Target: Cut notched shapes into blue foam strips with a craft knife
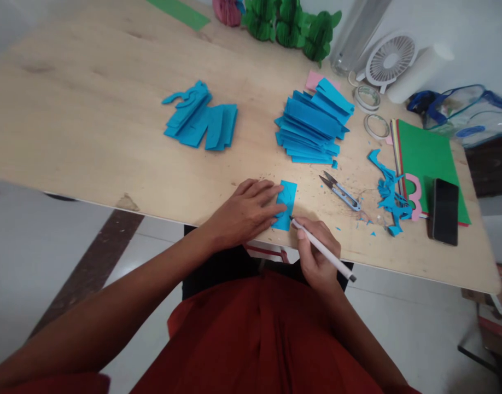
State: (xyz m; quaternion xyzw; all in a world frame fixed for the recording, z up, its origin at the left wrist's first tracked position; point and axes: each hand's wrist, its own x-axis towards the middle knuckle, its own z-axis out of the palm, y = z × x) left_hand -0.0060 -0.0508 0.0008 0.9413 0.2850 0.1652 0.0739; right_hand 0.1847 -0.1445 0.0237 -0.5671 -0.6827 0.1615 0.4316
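A small blue paper rectangle [290, 192] lies near the table's front edge, with a curved line drawn on it. My left hand [253, 210] rests flat with fingers stretched out, its fingertips on the paper's left part. In my right hand [320, 249] is a pale pen [322, 249], its dark tip at the paper's right edge. A pair of thread snips [340, 191] lies to the right of the paper. Beyond it sits a pile of folded blue paper strips [312, 126], and to the left a smaller group of blue pieces [199, 120] with drawn outlines.
Blue scraps [390, 191], a pink number-3 cutout [414, 197], a black phone [444, 211] and green sheets [427, 158] occupy the right. Tape rolls [367, 97], a white fan [390, 59] and green paper decorations [290, 24] stand along the back. The wooden table [91, 115] extends left.
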